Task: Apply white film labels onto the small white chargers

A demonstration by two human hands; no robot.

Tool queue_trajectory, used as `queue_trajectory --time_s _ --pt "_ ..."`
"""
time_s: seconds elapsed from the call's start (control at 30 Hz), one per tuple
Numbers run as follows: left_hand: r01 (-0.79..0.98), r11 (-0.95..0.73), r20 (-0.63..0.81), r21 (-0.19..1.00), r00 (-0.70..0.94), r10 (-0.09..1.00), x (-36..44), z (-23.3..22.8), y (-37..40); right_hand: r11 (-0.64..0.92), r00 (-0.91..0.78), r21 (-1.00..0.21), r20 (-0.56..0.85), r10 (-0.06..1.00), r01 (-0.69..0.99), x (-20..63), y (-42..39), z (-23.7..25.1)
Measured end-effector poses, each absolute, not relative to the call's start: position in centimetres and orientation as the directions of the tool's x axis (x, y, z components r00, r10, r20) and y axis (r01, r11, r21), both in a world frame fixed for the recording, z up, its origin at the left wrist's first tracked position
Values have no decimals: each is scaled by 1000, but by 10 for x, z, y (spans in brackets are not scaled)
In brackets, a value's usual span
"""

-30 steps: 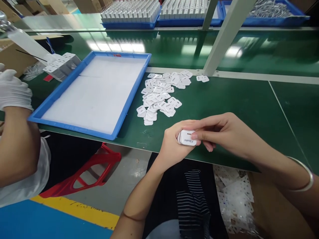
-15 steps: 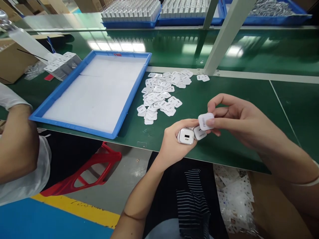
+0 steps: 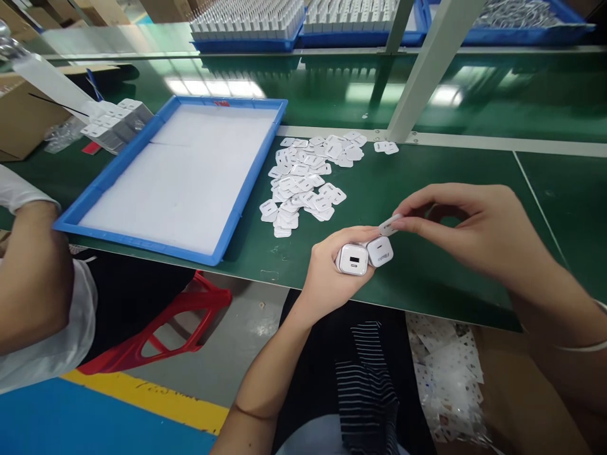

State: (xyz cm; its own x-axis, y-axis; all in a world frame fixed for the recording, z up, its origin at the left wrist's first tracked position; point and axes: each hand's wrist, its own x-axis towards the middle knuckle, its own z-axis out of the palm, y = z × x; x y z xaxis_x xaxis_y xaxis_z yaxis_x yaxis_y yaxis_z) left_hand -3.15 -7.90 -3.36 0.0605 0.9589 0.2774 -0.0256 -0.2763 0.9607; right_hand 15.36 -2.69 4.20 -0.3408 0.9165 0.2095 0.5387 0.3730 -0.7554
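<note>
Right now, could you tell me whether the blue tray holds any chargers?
No, the blue tray shows only its white liner; two chargers sit in the left hand.

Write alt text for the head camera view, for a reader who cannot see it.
A person's left hand grips two small white chargers over a green bench edge, while the right hand pinches a thin white sticker just above them. Behind lie a pile of stickers and a blue tray; a co-worker's arm shows at left.

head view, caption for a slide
Left hand grips two white plastic chargers; right hand pinches a white sticker.
</note>
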Motion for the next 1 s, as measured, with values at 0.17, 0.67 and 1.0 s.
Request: queue_trajectory --time_s 0.17,0.67,1.0 --pt "-26 -274 275 961 65 959 -32 -34 -79 116 -305 -945 18 952 306 154 -32 48" --pt "25 -300 297 954 86 951 -31 -33 -80 -288 -407 -956 -284 868 53 123 -51 35" --pt "70 -348 345 935 56 937 -30 -37 -79 -183 -340 -980 -198 919 78 117 -58 34"
